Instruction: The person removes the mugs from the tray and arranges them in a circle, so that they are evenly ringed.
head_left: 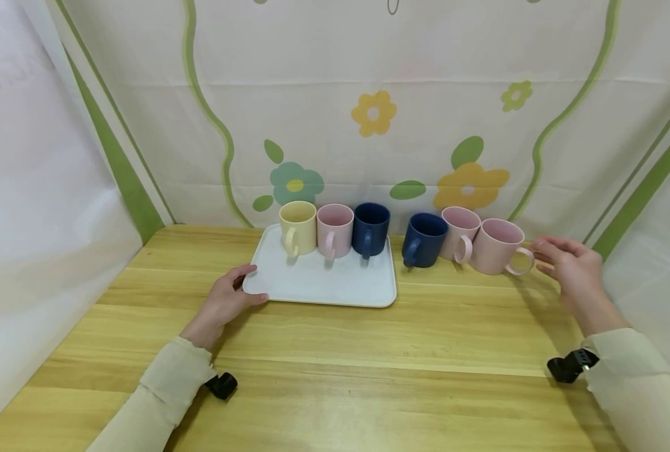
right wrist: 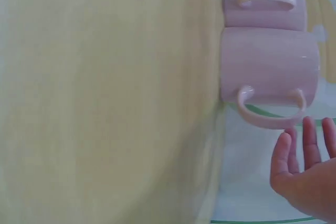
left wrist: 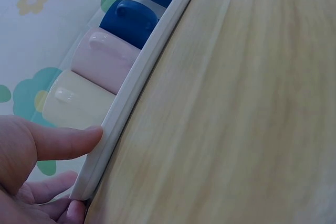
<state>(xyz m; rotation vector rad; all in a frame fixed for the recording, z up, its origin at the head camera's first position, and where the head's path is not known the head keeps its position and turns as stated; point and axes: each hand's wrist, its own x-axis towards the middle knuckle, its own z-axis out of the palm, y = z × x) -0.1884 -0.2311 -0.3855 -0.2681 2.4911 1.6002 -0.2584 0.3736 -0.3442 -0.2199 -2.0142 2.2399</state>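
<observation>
My left hand (head_left: 228, 300) grips the front left corner of a white rectangular tray (head_left: 312, 282); in the left wrist view the thumb (left wrist: 71, 142) lies on the rim and fingers curl at the corner. Along the tray's back stand a yellow mug (head_left: 299, 226), a pink mug (head_left: 335, 232) and a navy mug (head_left: 371, 229), handles toward me. My right hand (head_left: 578, 267) is beside the rightmost pink mug (head_left: 493, 246), fingertips close to its handle. In the right wrist view those fingers (right wrist: 311, 145) are spread and hold nothing.
Right of the tray, another navy mug (head_left: 425, 240) and another pink mug (head_left: 459, 233) stand in a row with the rightmost one. Behind the wooden table (head_left: 368, 376) hangs a flowered white curtain (head_left: 312, 113). White cloth (head_left: 41, 220) also borders the left side.
</observation>
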